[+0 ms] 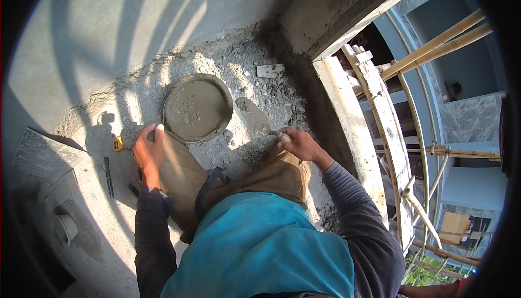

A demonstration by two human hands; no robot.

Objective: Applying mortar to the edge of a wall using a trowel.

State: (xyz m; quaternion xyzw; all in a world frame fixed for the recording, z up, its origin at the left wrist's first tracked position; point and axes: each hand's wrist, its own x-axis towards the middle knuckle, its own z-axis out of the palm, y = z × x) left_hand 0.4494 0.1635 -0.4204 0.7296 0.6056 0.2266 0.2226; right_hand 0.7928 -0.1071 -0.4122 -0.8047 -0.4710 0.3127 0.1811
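Observation:
My right hand (302,144) is wrapped round the handle of a trowel (259,120), in front of my right knee. Its mortar-grey blade points away to the left, low over the rubble, beside a round basin (230,114). Wet grey mortar (196,105) fills much of that basin, which rests on the ground ahead of my knees. Next to my left knee is my left hand (148,153), its thumb and forefinger apart and nothing visible in it. A yellow tape measure (118,144) lies just left of it.
A slim dark tool (109,177) lies left of my left hand. Rubble (293,94) and a flat pale offcut (270,71) lie beyond the basin. Plastered walls (125,21) rise ahead. Bamboo scaffolding (434,46) stands beyond the right ledge; another person's arm (431,290) shows lower right.

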